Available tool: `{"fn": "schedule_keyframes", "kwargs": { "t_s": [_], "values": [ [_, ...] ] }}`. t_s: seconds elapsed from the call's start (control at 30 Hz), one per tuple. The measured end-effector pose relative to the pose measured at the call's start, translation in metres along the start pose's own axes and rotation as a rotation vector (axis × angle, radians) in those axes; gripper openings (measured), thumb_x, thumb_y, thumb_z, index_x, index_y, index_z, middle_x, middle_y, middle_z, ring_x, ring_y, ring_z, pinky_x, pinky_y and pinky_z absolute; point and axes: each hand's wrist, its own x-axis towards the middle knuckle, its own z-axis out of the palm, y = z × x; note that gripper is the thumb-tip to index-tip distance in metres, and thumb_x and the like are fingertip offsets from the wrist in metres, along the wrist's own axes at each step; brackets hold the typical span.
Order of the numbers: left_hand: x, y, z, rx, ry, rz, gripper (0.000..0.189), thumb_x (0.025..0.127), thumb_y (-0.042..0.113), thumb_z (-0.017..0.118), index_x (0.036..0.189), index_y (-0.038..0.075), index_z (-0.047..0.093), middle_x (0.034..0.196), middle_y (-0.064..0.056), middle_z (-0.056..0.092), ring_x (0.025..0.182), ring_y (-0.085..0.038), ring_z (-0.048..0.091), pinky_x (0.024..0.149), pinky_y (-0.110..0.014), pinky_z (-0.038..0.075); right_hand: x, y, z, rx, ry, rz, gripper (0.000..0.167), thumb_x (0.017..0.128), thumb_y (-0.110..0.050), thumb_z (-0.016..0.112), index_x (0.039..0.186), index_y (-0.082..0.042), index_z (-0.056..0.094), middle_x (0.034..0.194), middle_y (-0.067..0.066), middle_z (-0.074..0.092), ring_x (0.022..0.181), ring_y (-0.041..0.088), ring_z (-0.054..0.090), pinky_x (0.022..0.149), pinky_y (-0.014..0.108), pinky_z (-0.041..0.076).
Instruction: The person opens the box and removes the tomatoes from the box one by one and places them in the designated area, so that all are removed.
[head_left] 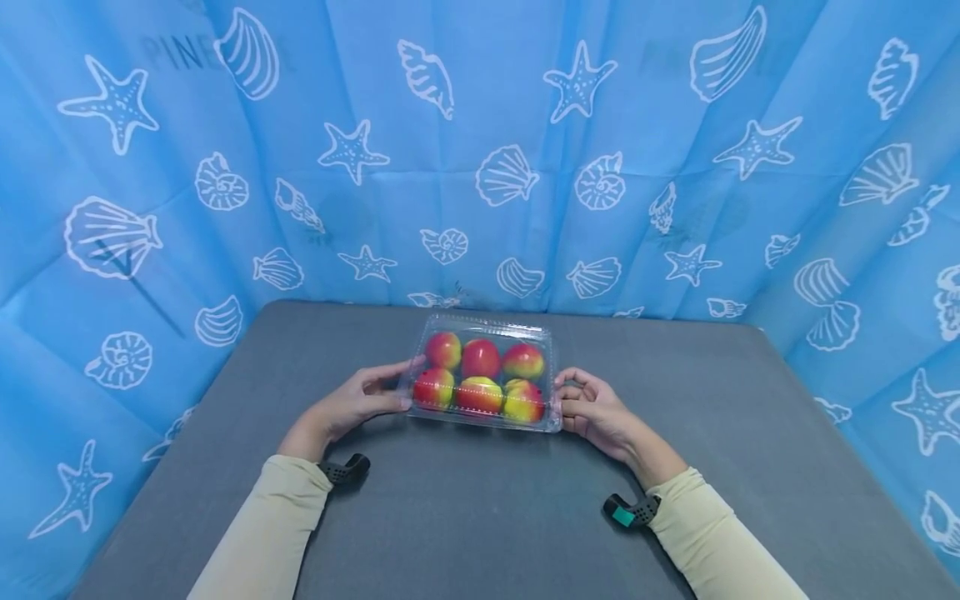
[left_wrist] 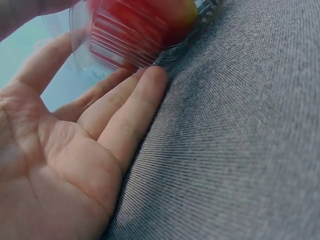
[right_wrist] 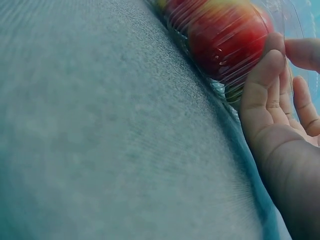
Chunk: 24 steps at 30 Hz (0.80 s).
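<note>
A clear plastic clamshell box point(head_left: 483, 417) sits on the grey table, its lid down over several round red-and-yellow fruits point(head_left: 480, 360) in two rows. At its left end, my left hand point(head_left: 356, 404) holds the edge, thumb at the near corner and another finger farther back. In the left wrist view, fingers point(left_wrist: 132, 107) reach against the ribbed plastic wall low by the cloth. My right hand point(head_left: 600, 412) grips the opposite end. The right wrist view has its fingertips point(right_wrist: 270, 65) pinching the box's rim beside a red fruit point(right_wrist: 225, 40). Some fingertips are hidden behind the plastic.
Grey cloth covers the table point(head_left: 480, 508). A blue curtain point(head_left: 465, 167) with white shell and starfish prints hangs behind it and along both sides. Each wrist wears a black band point(head_left: 633, 510) near a pale sleeve point(head_left: 262, 525).
</note>
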Motion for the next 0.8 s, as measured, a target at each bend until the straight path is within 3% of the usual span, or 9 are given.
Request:
{"fn": "schedule_keyframes", "kwargs": {
  "t_s": [0.4,0.8],
  "values": [
    [-0.0004,0.0005,0.0015,-0.009,-0.024,-0.004,0.075,0.099,0.024,0.072,0.166,0.030,0.039,0.178,-0.007,0.023,0.161,-0.038,0.023,0.127,-0.065,0.031,-0.0010,-0.0030,0.0058,0.010,0.014,0.001,0.027,0.102,0.009,0.054,0.117,-0.014,0.053,0.096,-0.001,0.073,0.089,0.010,0.072,0.079,0.029,0.063],
    [-0.0013,0.0034,0.0000,-0.021,-0.052,-0.018,0.075,0.101,0.021,0.072,0.167,0.030,0.037,0.174,-0.007,0.027,0.156,-0.039,0.040,0.121,-0.052,0.045,0.0020,-0.0037,0.0048,-0.006,0.006,0.050,0.026,0.101,0.006,0.056,0.115,-0.016,0.050,0.096,-0.001,0.073,0.085,0.012,0.073,0.077,0.028,0.062]
  ]
}}
